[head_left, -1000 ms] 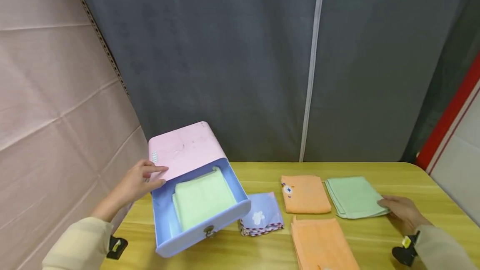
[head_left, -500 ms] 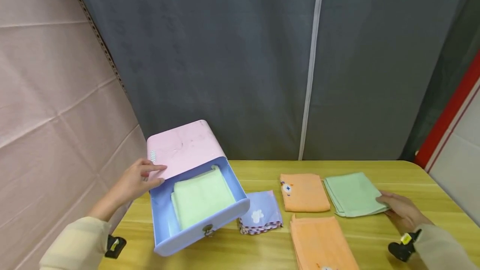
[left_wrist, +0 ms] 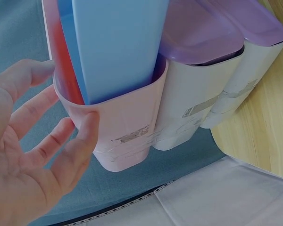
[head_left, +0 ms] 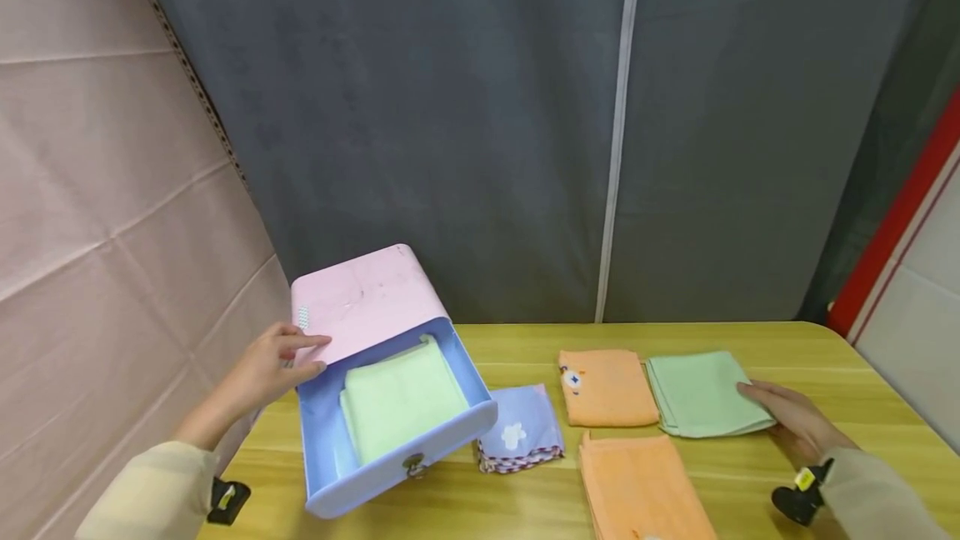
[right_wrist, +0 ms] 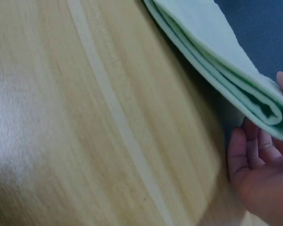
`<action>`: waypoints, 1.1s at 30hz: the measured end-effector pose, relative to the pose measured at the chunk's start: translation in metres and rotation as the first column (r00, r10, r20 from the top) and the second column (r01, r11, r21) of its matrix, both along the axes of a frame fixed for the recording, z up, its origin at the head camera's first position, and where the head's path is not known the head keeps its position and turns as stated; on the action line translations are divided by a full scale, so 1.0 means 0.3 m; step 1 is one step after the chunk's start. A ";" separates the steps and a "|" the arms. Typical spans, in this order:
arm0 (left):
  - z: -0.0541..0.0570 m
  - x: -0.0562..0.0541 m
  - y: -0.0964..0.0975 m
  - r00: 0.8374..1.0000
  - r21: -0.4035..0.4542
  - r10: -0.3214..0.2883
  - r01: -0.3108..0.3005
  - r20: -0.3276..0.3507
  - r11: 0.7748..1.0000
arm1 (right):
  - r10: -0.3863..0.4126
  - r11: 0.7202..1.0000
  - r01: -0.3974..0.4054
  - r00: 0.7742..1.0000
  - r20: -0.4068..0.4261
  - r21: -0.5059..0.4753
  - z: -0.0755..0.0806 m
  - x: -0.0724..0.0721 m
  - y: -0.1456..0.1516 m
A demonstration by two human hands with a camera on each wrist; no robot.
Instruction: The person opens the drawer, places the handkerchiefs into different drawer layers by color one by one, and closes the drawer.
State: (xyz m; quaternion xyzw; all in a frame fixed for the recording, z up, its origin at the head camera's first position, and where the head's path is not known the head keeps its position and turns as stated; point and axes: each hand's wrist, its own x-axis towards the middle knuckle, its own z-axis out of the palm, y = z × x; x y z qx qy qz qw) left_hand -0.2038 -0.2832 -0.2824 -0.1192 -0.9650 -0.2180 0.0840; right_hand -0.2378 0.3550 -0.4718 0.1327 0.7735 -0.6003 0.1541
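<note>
At the left stands a stack of drawer boxes, topped by a pink casing with its blue drawer pulled out. A folded pale green towel lies inside that drawer. My left hand grips the casing's front left corner, index finger on top and thumb at the rim. In the left wrist view the fingers bend round its edge. My right hand pinches the right edge of a folded green towel; in the right wrist view its layered edge is raised over the table.
On the wooden table lie two folded orange towels, one behind and one in front. A folded blue cloth with a white flower lies beside the drawer. Lower purple drawers in white casings are closed. A grey curtain hangs behind.
My right hand has shifted slightly left, its fingers reaching further over the green towel's edge. The left hand keeps its place on the pink casing.
</note>
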 end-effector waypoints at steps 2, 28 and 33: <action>-0.001 0.002 0.001 1.000 0.004 0.002 -0.002 0.005 1.000 | -0.005 1.000 0.005 1.000 -0.004 -0.012 -0.005 0.000 -0.003; -0.002 -0.007 0.000 1.000 -0.013 -0.009 0.009 -0.005 1.000 | -0.054 0.989 0.050 0.998 -0.028 -0.138 0.004 0.020 -0.011; -0.001 -0.001 -0.003 1.000 -0.019 0.001 -0.001 -0.006 1.000 | -0.043 0.990 0.037 0.998 -0.046 -0.134 0.023 0.022 -0.014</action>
